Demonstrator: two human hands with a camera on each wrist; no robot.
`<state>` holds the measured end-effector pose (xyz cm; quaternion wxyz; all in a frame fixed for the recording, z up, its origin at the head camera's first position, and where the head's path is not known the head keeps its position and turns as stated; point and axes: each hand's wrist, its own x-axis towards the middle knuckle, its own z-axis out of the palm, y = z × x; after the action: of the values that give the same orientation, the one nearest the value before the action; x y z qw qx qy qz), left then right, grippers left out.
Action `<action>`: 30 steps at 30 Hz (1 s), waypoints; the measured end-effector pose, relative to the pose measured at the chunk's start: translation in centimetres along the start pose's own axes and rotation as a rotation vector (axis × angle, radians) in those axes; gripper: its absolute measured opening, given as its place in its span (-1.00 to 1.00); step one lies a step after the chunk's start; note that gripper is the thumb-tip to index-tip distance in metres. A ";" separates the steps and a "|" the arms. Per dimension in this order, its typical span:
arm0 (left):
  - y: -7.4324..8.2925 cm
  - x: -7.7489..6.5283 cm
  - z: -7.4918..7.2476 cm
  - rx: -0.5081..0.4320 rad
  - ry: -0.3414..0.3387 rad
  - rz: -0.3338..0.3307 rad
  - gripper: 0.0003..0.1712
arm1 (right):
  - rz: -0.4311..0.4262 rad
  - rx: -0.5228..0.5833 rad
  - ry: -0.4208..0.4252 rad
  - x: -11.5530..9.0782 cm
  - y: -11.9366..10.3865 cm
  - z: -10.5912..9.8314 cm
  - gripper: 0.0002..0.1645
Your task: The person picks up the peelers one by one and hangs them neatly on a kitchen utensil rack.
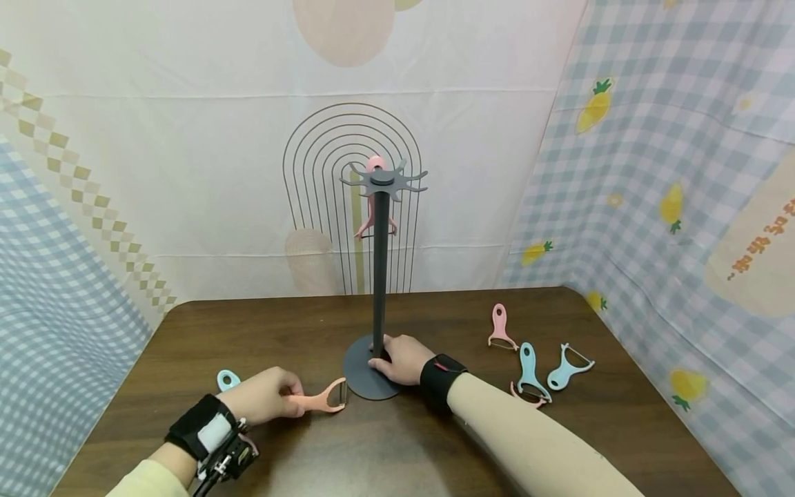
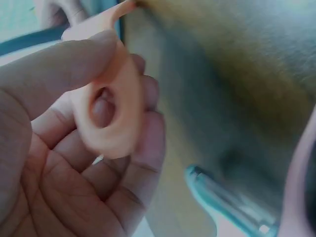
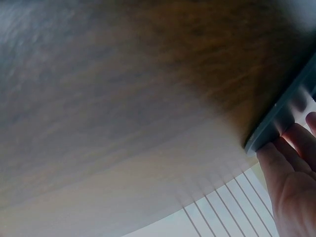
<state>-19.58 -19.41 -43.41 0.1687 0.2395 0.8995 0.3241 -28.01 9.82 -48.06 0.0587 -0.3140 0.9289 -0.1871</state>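
Observation:
My left hand (image 1: 266,396) holds an orange peeler (image 1: 319,400) by its handle, the blade end pointing right toward the stand's base. In the left wrist view the thumb presses on the handle of the peeler (image 2: 111,133) just above its hanging hole, with the fingers behind. A grey stand (image 1: 380,276) with a round base and a ring of hooks stands upright. Low on its pole, my right hand (image 1: 406,359) grips with the thumb in front and fingers behind. Fingertips meet the base (image 3: 276,116) in the right wrist view. A pink peeler (image 1: 366,219) hangs from the hooks, partly behind the pole.
On the right of the table lie a pink peeler (image 1: 499,323), a blue peeler (image 1: 528,366) overlapping an orange one, and another blue peeler (image 1: 562,373). A blue peeler's handle (image 1: 228,379) shows behind the left wrist. Patterned cloth (image 1: 217,172) hangs around the table.

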 end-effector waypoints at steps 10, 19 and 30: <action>-0.2 -0.9 -3.0 -0.086 0.264 0.005 -0.90 | -0.025 -0.008 -0.016 0.4 -0.3 0.3 -0.52; 1.8 -0.4 -4.0 -0.168 0.605 0.032 -0.81 | -0.043 0.004 -0.015 0.5 -0.5 0.3 -0.52; 4.1 1.7 -4.7 -0.314 0.703 0.102 -0.80 | 0.004 0.009 0.010 0.2 0.0 0.4 -0.51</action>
<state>-21.81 -18.02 -37.51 -0.1315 0.1298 0.8288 0.5281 -28.11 9.60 -48.44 0.0559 -0.3108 0.9290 -0.1928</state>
